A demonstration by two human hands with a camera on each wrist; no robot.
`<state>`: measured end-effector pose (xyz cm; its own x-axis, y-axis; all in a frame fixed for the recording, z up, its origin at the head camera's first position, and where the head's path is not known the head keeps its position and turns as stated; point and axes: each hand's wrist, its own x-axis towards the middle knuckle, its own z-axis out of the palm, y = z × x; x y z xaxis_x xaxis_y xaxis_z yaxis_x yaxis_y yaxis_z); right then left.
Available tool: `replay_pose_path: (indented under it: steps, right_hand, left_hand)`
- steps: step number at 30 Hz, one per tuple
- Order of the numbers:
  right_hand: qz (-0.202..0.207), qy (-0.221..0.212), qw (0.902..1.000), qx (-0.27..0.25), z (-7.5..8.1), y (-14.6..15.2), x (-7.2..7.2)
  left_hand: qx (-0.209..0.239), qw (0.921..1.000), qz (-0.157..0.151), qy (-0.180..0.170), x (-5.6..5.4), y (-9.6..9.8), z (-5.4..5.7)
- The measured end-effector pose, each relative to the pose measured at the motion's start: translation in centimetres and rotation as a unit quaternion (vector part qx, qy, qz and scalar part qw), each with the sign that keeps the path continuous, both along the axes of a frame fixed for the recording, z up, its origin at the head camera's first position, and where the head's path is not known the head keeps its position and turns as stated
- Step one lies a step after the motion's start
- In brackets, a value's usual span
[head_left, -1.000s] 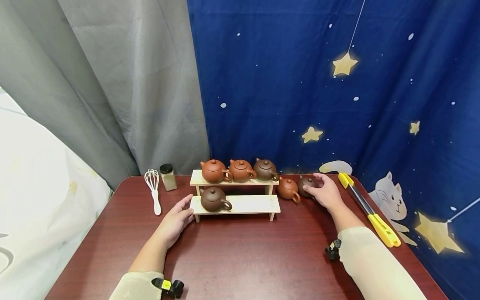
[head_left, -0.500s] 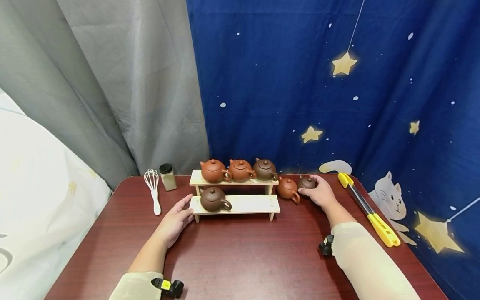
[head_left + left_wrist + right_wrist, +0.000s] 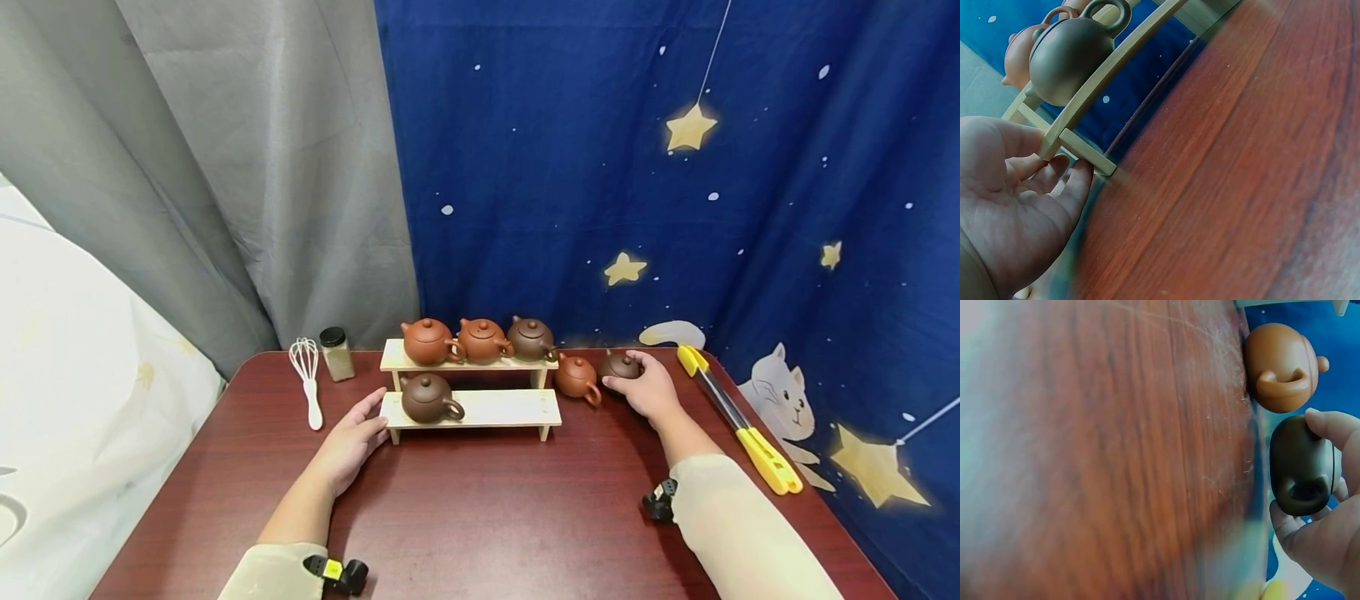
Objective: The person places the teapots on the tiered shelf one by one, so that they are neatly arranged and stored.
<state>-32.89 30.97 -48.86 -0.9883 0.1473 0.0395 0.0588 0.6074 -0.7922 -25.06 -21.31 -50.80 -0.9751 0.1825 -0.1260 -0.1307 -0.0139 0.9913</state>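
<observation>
My right hand (image 3: 647,388) grips a small dark brown teapot (image 3: 1300,465) at the table's back right, thumb on one side and fingers on the other. An orange-brown teapot (image 3: 577,378) stands just left of it, its handle turned toward the front. At the left end of the two-tier wooden stand (image 3: 510,408), my left hand (image 3: 351,446) holds the lower shelf, thumb at its top edge and fingers by the leg (image 3: 1088,152). One dark brown teapot (image 3: 427,398) sits on the lower shelf's left part. Two orange-brown teapots (image 3: 427,342) and a dark one (image 3: 529,340) fill the upper shelf.
A white whisk (image 3: 308,385) and a black-lidded jar (image 3: 337,354) are left of the stand. Yellow-tipped tongs (image 3: 738,421) lie along the table's right side. Grey and blue curtains (image 3: 525,183) hang directly behind the table (image 3: 495,517).
My right hand has closed more snugly on the dark brown teapot, and that teapot has shifted slightly to the right. My left hand and the stand have stayed in place.
</observation>
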Motion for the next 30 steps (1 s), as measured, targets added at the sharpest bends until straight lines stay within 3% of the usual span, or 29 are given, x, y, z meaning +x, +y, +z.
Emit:
replay_pose_path:
  steps: [17, 30]
  right_hand:
    - [0.022, 0.028, 0.9993, 0.005, 2.6, -0.3, 5.0]
    - [0.074, 0.078, 0.9941, -0.013, 5.3, -6.1, 9.6]
  left_hand:
    - [-0.005, 1.0000, -0.002, -0.002, 0.0, -0.1, 0.0]
    - [-0.010, 0.9999, -0.004, -0.005, 0.0, 0.0, 0.2]
